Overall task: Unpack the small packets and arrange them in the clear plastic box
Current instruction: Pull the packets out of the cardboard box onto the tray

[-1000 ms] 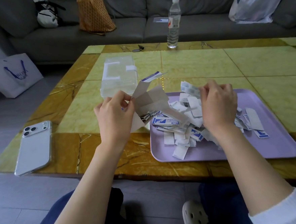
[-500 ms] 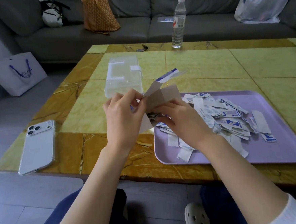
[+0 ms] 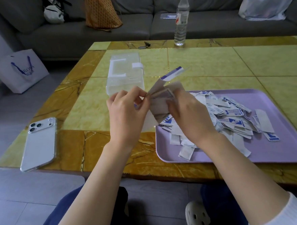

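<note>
The left hand (image 3: 126, 114) is pinching the carton (image 3: 159, 105); the right hand (image 3: 188, 116) is gripping its other side. Tugging hard is risking scattering the packets (image 3: 232, 118) lying just right of the grip.

Legible text: white paper bag (image 3: 21, 72) on the floor, left of the bench, large dark letters "ROY…", remainder unclear. Water bottle (image 3: 181, 20) label: red-and-white print, too small to read. Packets (image 3: 232, 118): blue print, blurred, unreadable.
</note>
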`<move>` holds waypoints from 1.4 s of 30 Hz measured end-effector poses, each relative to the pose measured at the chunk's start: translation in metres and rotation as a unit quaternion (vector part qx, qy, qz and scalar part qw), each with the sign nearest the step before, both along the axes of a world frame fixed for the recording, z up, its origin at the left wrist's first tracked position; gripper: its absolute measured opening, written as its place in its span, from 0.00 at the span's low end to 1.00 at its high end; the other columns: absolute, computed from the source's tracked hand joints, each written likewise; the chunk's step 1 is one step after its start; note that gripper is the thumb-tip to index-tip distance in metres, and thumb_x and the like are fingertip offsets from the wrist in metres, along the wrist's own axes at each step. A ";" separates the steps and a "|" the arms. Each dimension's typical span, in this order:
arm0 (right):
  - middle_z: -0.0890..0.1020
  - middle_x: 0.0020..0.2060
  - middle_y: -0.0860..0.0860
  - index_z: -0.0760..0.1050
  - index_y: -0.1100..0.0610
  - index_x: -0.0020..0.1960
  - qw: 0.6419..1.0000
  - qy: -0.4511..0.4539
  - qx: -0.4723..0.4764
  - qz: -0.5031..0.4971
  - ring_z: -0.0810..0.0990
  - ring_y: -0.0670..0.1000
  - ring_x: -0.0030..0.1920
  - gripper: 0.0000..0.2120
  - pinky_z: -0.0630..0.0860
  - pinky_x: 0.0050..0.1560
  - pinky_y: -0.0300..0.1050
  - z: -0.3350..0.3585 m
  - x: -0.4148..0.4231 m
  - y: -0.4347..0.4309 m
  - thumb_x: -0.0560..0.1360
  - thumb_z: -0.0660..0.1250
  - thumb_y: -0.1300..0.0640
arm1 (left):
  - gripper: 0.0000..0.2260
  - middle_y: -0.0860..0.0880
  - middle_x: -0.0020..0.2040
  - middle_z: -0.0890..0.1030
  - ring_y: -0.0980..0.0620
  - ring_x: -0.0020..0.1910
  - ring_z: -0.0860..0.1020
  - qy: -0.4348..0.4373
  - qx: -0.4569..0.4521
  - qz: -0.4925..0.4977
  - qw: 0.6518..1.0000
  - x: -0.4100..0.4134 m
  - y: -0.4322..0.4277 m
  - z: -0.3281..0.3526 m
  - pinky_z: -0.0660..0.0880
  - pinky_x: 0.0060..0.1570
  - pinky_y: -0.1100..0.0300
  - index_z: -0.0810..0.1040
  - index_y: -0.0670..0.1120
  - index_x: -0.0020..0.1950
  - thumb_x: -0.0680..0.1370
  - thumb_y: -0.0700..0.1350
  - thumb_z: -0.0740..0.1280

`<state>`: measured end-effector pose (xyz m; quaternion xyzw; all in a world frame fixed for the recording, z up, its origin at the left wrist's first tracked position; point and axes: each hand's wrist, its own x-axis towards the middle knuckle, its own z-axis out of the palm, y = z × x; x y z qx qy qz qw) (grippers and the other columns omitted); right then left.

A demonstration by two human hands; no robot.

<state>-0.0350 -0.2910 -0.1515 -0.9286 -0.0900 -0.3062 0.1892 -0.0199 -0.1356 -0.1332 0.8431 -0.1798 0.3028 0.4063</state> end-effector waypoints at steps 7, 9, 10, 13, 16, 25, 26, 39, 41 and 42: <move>0.76 0.43 0.54 0.70 0.64 0.54 0.990 0.012 0.142 -0.011 0.74 0.53 0.39 0.07 0.63 0.36 0.39 0.005 -0.003 -0.024 0.79 0.61 0.61 | 0.04 0.59 0.31 0.70 0.51 0.35 0.72 0.024 -0.015 0.043 0.999 0.004 0.012 -0.003 0.71 0.51 0.43 0.75 0.47 0.40 0.75 0.43 0.67; 0.78 0.47 0.55 0.72 0.63 0.55 0.988 0.003 0.153 -0.034 0.75 0.53 0.45 0.07 0.64 0.40 0.36 0.006 -0.001 -0.030 0.77 0.62 0.65 | 0.04 0.60 0.31 0.70 0.51 0.35 0.72 0.025 -0.017 0.053 0.998 0.003 0.012 -0.003 0.70 0.52 0.43 0.75 0.47 0.40 0.75 0.43 0.67; 0.78 0.48 0.56 0.72 0.63 0.55 0.987 -0.002 0.155 -0.046 0.76 0.55 0.47 0.08 0.67 0.42 0.38 0.006 -0.001 -0.033 0.77 0.62 0.65 | 0.05 0.60 0.31 0.70 0.50 0.36 0.72 0.024 -0.018 0.058 0.998 0.003 0.012 -0.003 0.70 0.52 0.44 0.75 0.47 0.40 0.75 0.44 0.67; 0.78 0.48 0.57 0.73 0.63 0.55 0.985 -0.009 0.150 -0.083 0.76 0.58 0.49 0.08 0.71 0.45 0.46 0.007 -0.002 -0.040 0.76 0.62 0.66 | 0.04 0.60 0.32 0.70 0.47 0.39 0.74 0.028 -0.027 0.067 0.997 0.003 0.014 -0.003 0.71 0.50 0.43 0.75 0.48 0.40 0.75 0.45 0.67; 0.78 0.46 0.57 0.75 0.61 0.51 0.986 0.035 0.121 -0.106 0.76 0.58 0.44 0.05 0.66 0.39 0.44 0.004 0.000 -0.046 0.77 0.63 0.62 | 0.04 0.60 0.32 0.71 0.45 0.41 0.74 0.032 -0.029 0.068 0.997 0.003 0.014 -0.003 0.71 0.50 0.44 0.75 0.50 0.40 0.75 0.45 0.67; 0.75 0.56 0.60 0.70 0.61 0.66 0.985 0.005 0.045 -0.167 0.72 0.60 0.54 0.24 0.72 0.48 0.51 0.009 -0.002 -0.042 0.72 0.62 0.73 | 0.05 0.60 0.31 0.70 0.47 0.39 0.74 0.031 -0.034 0.063 0.997 0.000 0.011 -0.001 0.71 0.49 0.43 0.76 0.47 0.40 0.75 0.45 0.66; 0.74 0.57 0.61 0.68 0.61 0.68 0.987 -0.004 0.045 -0.154 0.72 0.60 0.55 0.26 0.72 0.51 0.49 0.010 -0.003 -0.038 0.71 0.62 0.74 | 0.05 0.59 0.31 0.71 0.48 0.38 0.73 0.031 -0.039 0.057 0.997 -0.001 0.009 -0.001 0.72 0.48 0.42 0.75 0.47 0.40 0.76 0.44 0.66; 0.80 0.52 0.50 0.76 0.49 0.56 0.963 0.240 -0.118 0.013 0.75 0.52 0.55 0.13 0.74 0.45 0.47 0.007 -0.008 -0.004 0.75 0.63 0.44 | 0.04 0.61 0.31 0.69 0.55 0.37 0.70 0.025 0.022 -0.033 0.999 -0.009 -0.011 -0.006 0.62 0.46 0.58 0.76 0.47 0.40 0.74 0.46 0.66; 0.77 0.58 0.48 0.74 0.47 0.59 0.955 0.267 -0.129 0.009 0.74 0.52 0.58 0.15 0.73 0.46 0.45 0.009 -0.008 -0.003 0.75 0.63 0.45 | 0.04 0.61 0.31 0.69 0.55 0.38 0.69 0.018 0.055 -0.051 0.997 -0.011 -0.014 -0.008 0.59 0.45 0.60 0.76 0.47 0.40 0.74 0.46 0.66; 0.74 0.61 0.48 0.72 0.47 0.63 0.953 0.277 -0.124 0.009 0.73 0.52 0.60 0.17 0.71 0.45 0.44 0.009 -0.008 -0.002 0.75 0.63 0.46 | 0.04 0.61 0.31 0.68 0.56 0.38 0.69 0.014 0.069 -0.061 0.996 -0.012 -0.015 -0.009 0.59 0.45 0.60 0.76 0.47 0.40 0.74 0.46 0.66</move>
